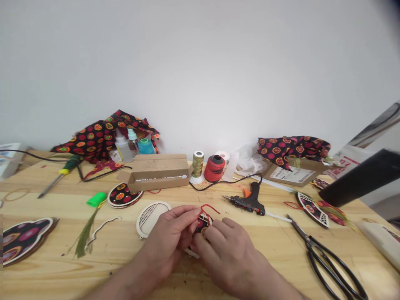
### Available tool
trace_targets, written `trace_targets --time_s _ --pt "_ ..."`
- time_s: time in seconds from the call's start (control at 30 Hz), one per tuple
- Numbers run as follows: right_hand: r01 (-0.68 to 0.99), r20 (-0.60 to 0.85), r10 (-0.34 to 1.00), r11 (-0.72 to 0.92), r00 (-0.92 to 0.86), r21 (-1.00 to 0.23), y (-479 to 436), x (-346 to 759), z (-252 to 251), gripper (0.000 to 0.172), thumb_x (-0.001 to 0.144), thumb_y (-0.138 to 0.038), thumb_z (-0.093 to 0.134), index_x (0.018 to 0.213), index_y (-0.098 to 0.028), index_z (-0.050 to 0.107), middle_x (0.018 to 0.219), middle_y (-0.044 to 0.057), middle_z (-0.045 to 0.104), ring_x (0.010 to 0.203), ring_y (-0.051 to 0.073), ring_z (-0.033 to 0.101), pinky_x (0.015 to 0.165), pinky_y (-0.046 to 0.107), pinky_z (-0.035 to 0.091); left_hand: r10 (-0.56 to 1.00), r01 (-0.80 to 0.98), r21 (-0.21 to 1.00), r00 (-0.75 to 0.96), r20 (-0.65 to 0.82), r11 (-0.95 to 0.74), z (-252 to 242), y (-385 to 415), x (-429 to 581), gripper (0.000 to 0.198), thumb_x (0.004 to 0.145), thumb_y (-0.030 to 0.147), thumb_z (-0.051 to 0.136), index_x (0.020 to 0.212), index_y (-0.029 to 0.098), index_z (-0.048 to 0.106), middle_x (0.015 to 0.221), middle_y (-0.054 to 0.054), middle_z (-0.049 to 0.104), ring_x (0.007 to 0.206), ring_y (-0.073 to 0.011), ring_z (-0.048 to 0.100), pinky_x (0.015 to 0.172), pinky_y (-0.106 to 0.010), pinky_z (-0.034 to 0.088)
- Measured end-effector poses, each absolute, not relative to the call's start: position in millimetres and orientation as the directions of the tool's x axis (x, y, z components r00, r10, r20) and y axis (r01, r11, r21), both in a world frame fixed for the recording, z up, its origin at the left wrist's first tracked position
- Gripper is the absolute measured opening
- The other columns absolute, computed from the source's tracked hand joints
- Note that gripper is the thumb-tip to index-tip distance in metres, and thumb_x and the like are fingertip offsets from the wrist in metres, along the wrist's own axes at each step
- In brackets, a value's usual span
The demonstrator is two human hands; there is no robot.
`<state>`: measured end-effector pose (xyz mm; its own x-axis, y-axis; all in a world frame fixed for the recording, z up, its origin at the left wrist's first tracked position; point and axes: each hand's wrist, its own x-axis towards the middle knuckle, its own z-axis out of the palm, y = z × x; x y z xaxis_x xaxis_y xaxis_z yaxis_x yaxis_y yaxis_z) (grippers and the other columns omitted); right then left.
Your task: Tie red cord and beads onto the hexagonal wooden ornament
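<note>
Cord (212, 208), red and looped, sits at near centre, pinched between the thumb and forefinger of your left hand (170, 237). Your right hand (229, 250) curls against the dark patterned piece (201, 225) just beneath it; whether those hidden fingertips pinch anything, I cannot tell. Left of that piece lies a pale wooden frame (150, 214). Farther right rests a glue gun (250, 203), with scissors (308, 241) nearer, at right.

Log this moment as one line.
left hand: pinching red cord | right hand: holding patterned ornament | glue gun: on table, beyond hands | scissors: right of hands
</note>
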<state>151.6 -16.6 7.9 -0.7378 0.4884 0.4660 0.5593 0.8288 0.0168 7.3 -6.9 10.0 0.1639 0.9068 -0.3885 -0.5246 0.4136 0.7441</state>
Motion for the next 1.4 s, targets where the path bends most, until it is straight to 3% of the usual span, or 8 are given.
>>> trace_targets --time_s 0.17,0.27,0.37,0.53,0.7,0.97,1.17,1.4 --pt "0.473 0.565 0.745 0.664 -0.354 -0.58 -10.1 153.5 13.0 0.018 0.084 -0.017 0.044 0.084 -0.016 0.061 0.078 0.007 0.062 0.074 0.016 0.053 0.069 0.03 0.041 0.929 -0.461 0.812 0.088 -0.359 0.358 8.2 -5.6 7.5 0.009 0.066 0.022 0.069 0.069 0.014 0.066 0.046 0.006 0.054 0.038 -0.0021 0.041 0.036 -0.011 0.028" --pt "0.352 0.325 0.926 0.375 -0.194 -0.858 -5.0 151.4 12.5 0.023 0.084 -0.025 0.046 0.075 -0.015 0.065 0.072 0.005 0.063 0.069 0.015 0.054 0.064 0.026 0.042 0.949 -0.379 0.87 0.089 -0.303 0.313 7.0 -8.1 7.2 0.011 0.067 0.025 0.068 0.071 0.015 0.068 0.048 0.004 0.057 0.04 -0.0028 0.041 0.037 -0.012 0.029" --pt "0.166 0.003 0.979 0.038 -0.204 -0.985 -1.0 148.3 10.7 0.034 0.081 -0.038 0.049 0.065 -0.013 0.065 0.057 0.002 0.058 0.055 0.012 0.049 0.052 0.023 0.039 0.956 -0.296 0.909 0.105 -0.275 0.294 9.3 -10.5 7.8 0.013 0.068 0.027 0.067 0.076 0.017 0.07 0.057 0.001 0.064 0.049 -0.0073 0.05 0.044 -0.015 0.037" --pt "-0.163 -0.153 0.962 -0.192 -0.226 -0.968 2.9 147.7 8.0 0.024 0.067 -0.037 0.066 0.069 -0.013 0.066 0.058 0.001 0.058 0.053 0.01 0.047 0.05 0.021 0.038 0.963 -0.112 0.96 0.115 -0.243 0.256 12.0 -11.0 9.4 0.015 0.068 0.029 0.065 0.074 0.018 0.072 0.063 -0.002 0.068 0.06 -0.0147 0.056 0.055 -0.022 0.044" --pt "-0.259 -0.128 0.979 -0.167 -0.161 -0.951 5.5 149.9 8.4 0.02 0.062 -0.028 0.07 0.057 -0.015 0.057 0.058 -0.001 0.056 0.054 0.009 0.045 0.052 0.02 0.037 0.954 -0.078 0.958 0.144 -0.264 0.277 8.8 -11.6 10.0 0.015 0.066 0.031 0.065 0.065 0.017 0.071 0.06 -0.001 0.067 0.053 -0.0135 0.054 0.048 -0.021 0.041" --pt "0.043 0.09 0.996 0.089 0.014 -0.995 19.5 163.1 5.5 0.02 0.073 -0.03 0.058 0.06 -0.015 0.057 0.058 -0.001 0.053 0.058 0.011 0.045 0.057 0.023 0.035 0.898 -0.082 0.912 0.228 -0.377 0.403 18.1 -12.6 14.6 0.013 0.068 0.024 0.063 0.061 0.016 0.07 0.046 0.003 0.058 0.038 -0.0052 0.037 0.04 -0.017 0.029" --pt "0.496 0.387 0.922 0.325 0.024 -0.805 22.3 173.7 7.1 0.029 0.081 -0.026 0.049 0.054 -0.018 0.042 0.058 -0.003 0.042 0.063 0.013 0.041 0.06 0.025 0.032 0.906 -0.069 0.922 0.231 -0.356 0.38 13.0 -12.2 11.3 0.013 0.068 0.025 0.063 0.062 0.016 0.07 0.044 0.004 0.054 0.037 -0.0044 0.031 0.037 -0.018 0.02" --pt "0.547 0.411 0.911 0.33 0.028 -0.769 20.6 170.6 6.4 0.029 0.081 -0.027 0.048 0.055 -0.018 0.041 0.059 -0.002 0.043 0.063 0.013 0.042 0.06 0.025 0.033 0.888 -0.021 0.921 0.273 -0.37 0.39 8.1 -14.5 12.6 0.017 0.068 0.03 0.063 0.064 0.014 0.068 0.044 0.005 0.047 0.037 -0.0037 0.026 0.037 -0.019 0.014"
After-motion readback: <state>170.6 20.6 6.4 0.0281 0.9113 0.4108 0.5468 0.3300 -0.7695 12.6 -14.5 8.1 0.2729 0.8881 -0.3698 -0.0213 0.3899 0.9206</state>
